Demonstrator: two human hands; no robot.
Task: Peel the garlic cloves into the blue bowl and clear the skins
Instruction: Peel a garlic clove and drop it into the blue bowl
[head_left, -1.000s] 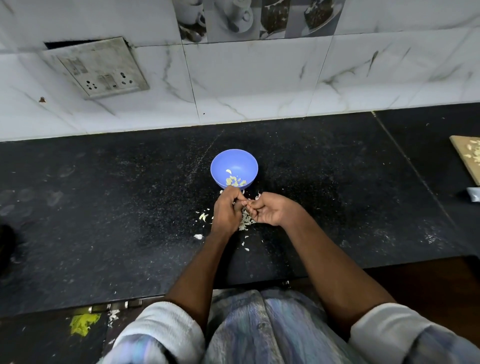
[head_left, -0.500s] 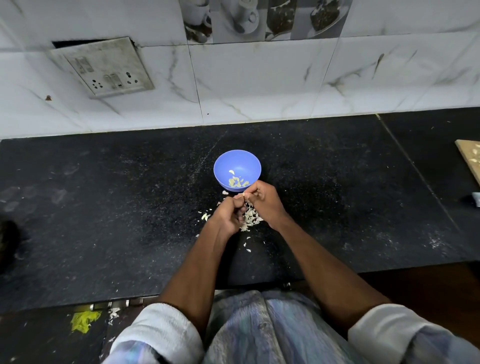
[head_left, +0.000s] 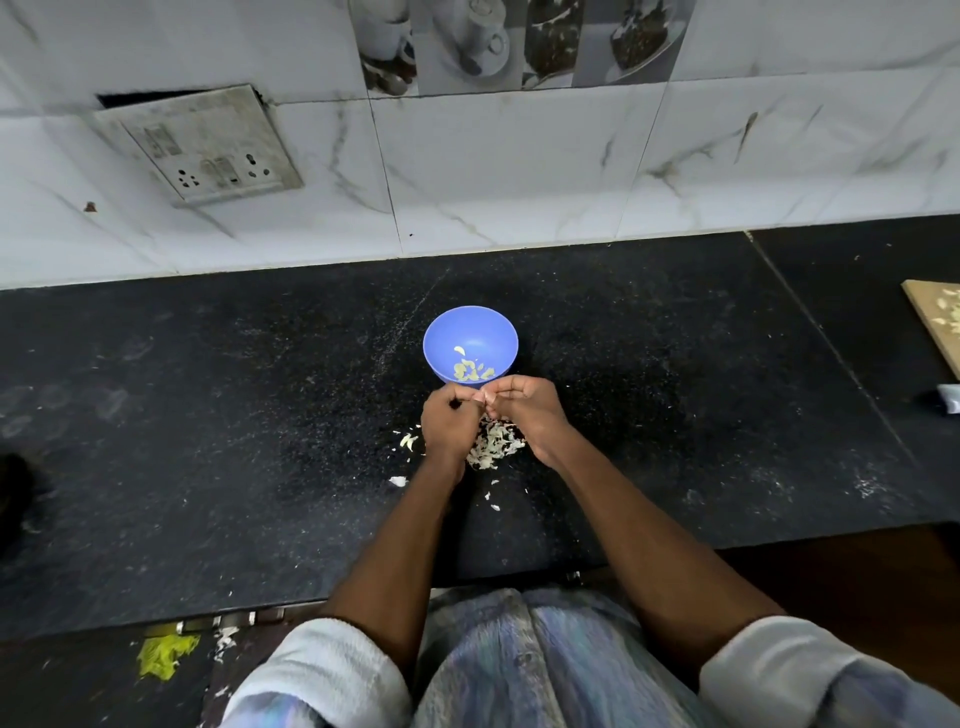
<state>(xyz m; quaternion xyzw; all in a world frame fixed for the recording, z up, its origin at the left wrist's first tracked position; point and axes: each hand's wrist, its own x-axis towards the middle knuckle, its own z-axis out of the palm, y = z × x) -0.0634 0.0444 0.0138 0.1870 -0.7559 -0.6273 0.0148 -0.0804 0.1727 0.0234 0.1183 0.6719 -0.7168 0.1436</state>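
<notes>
Blue round plastic bowl (head_left: 470, 343) sits on the black speckled stone surface (head_left: 208, 415), a few peeled garlic cloves (head_left: 471, 370) inside. Since a second ago both hands have moved up to its near rim: left hand (head_left: 450, 421) and right hand (head_left: 530, 410) meet fingertip to fingertip, fingers curled tight, pinching something too small to identify. Papery skins (head_left: 493, 444) lie heaped just nearer than the bowl.

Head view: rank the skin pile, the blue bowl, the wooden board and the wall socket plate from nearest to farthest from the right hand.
From the right hand:
1. Skin pile, just beneath it, between the hands.
2. Blue bowl, directly behind the fingertips.
3. Wall socket plate, up on the tiled wall, far left.
4. Wooden board, at the right edge of the counter.
</notes>
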